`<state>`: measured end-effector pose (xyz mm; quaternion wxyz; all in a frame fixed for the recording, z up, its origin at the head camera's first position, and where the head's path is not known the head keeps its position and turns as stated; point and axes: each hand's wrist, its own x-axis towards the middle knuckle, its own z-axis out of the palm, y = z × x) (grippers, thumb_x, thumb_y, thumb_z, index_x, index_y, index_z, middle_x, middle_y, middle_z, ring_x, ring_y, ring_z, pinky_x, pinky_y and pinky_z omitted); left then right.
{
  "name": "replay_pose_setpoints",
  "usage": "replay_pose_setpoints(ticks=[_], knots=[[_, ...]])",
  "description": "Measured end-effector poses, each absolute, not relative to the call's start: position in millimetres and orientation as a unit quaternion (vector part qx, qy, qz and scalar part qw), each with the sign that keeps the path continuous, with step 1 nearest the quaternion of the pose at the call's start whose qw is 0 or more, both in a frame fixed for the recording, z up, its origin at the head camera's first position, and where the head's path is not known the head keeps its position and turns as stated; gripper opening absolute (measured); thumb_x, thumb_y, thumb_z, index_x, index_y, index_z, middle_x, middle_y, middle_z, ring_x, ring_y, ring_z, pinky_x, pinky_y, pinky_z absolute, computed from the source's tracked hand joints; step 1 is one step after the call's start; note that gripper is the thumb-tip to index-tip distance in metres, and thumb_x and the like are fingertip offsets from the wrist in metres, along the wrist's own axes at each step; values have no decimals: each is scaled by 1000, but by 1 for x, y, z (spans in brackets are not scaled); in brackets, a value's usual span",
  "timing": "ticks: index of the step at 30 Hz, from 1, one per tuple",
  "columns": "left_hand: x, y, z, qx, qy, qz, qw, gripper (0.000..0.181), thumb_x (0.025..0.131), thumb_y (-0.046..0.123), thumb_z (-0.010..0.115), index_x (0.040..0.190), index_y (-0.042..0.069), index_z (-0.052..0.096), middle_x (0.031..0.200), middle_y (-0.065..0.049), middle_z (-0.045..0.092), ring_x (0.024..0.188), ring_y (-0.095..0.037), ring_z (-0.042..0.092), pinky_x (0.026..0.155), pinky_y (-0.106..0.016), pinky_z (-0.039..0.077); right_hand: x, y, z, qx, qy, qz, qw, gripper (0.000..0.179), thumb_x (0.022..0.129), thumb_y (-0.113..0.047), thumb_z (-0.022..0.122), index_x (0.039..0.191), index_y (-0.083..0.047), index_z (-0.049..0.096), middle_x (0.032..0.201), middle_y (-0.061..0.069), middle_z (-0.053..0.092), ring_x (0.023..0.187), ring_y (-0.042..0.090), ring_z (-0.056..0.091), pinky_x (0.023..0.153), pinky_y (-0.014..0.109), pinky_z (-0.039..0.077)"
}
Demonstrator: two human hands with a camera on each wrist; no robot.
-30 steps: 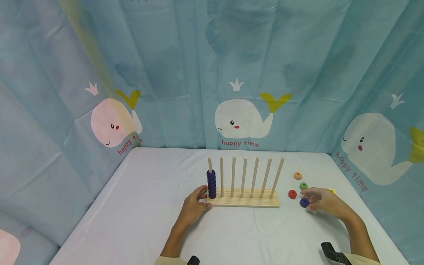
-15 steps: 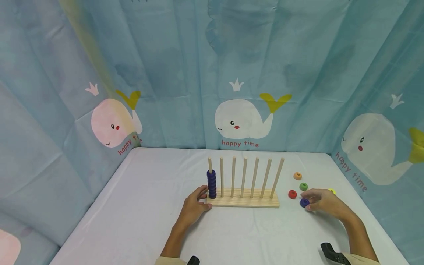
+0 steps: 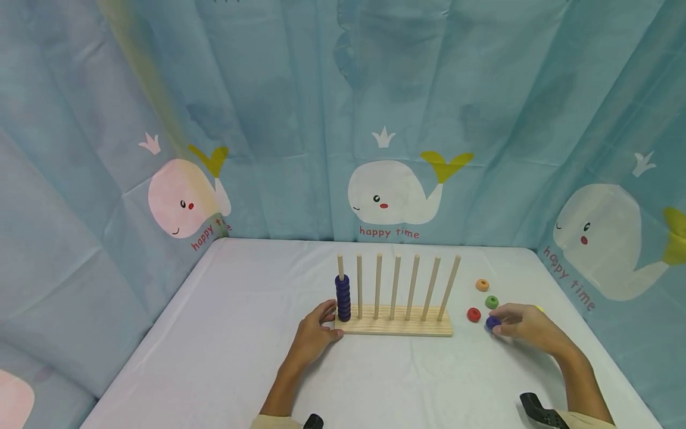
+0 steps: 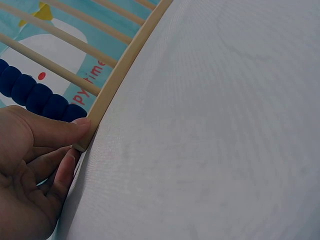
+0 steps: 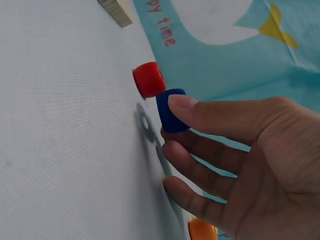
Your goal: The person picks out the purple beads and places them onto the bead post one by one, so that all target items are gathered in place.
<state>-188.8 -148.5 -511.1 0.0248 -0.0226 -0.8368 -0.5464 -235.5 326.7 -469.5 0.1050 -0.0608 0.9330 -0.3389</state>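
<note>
A wooden peg rack (image 3: 396,322) with a row of upright pegs stands on the table. Several dark blue beads (image 3: 343,298) are stacked on its leftmost peg. My left hand (image 3: 315,335) grips the left end of the base, with the thumb on the edge beside the stack in the left wrist view. My right hand (image 3: 527,326) pinches a single blue bead (image 5: 171,111) between thumb and fingers. That bead is just off the cloth, its shadow lying apart from it in the right wrist view. The other right fingers are loosely bent.
Near the right hand lie a red bead (image 3: 474,314), a green bead (image 3: 492,302) and an orange bead (image 3: 482,285). A yellow bead (image 3: 540,308) is mostly hidden behind that hand. A blue whale-print curtain (image 3: 300,149) surrounds the white-covered table (image 3: 214,357).
The right hand has closed its pinch on the blue bead and raised it slightly from the table. The left hand and the rack have stayed in place.
</note>
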Motion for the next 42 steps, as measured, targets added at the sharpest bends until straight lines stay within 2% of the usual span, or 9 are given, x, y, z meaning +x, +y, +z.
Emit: replay_pose_setpoints(ticks=[4, 12, 20, 26, 32, 35, 42], knots=[[-189, -148, -511, -21, -839, -543, 24, 67, 81, 8, 75, 142, 14, 49, 136, -5, 57, 117, -21, 57, 91, -38, 50, -235, 326, -468, -69, 926, -358, 97, 48, 83, -34, 76, 122, -8, 66, 120, 16, 64, 108, 38, 59, 77, 42, 56], [-187, -148, -510, -19, -839, -544, 24, 67, 81, 8, 75, 142, 14, 49, 135, -6, 58, 116, -22, 58, 90, -39, 51, -238, 320, -455, -108, 922, -368, 42, 51, 87, -42, 71, 125, -10, 65, 121, 12, 64, 105, 31, 57, 72, 37, 52], [-188, -148, -510, -21, -837, -546, 25, 67, 81, 8, 75, 142, 14, 49, 135, -6, 58, 115, -22, 58, 90, -40, 50, -233, 309, -435, -126, 928, -350, -28, 51, 90, -44, 67, 128, -11, 62, 113, 9, 65, 104, 30, 55, 74, 50, 53], [-188, -148, -510, -19, -839, -544, 27, 67, 82, 8, 75, 143, 14, 48, 135, -6, 58, 116, -22, 58, 91, -40, 50, -229, 299, -422, -115, 924, -358, -66, 46, 90, -45, 67, 126, -15, 62, 108, 8, 63, 101, 31, 57, 75, 51, 52], [-187, -148, -510, -19, -838, -545, 23, 66, 81, 8, 75, 142, 15, 49, 135, -6, 58, 115, -22, 58, 91, -40, 50, -224, 289, -404, -121, 917, -371, -86, 44, 91, -44, 66, 126, -18, 61, 110, 5, 66, 92, 29, 64, 72, 45, 51], [-187, -148, -509, -19, -838, -545, 21, 67, 82, 8, 75, 142, 15, 49, 135, -6, 58, 115, -22, 58, 91, -40, 50, -222, 285, -396, -125, 914, -371, -107, 43, 91, -41, 67, 127, -18, 61, 109, 2, 65, 88, 23, 66, 72, 41, 50], [-187, -148, -509, -21, -839, -543, 25, 67, 81, 8, 75, 142, 14, 49, 134, -6, 58, 114, -22, 58, 90, -39, 50, -218, 272, -378, -146, 890, -396, -171, 39, 90, -28, 71, 127, -18, 62, 108, -1, 63, 88, 12, 61, 73, 17, 49]])
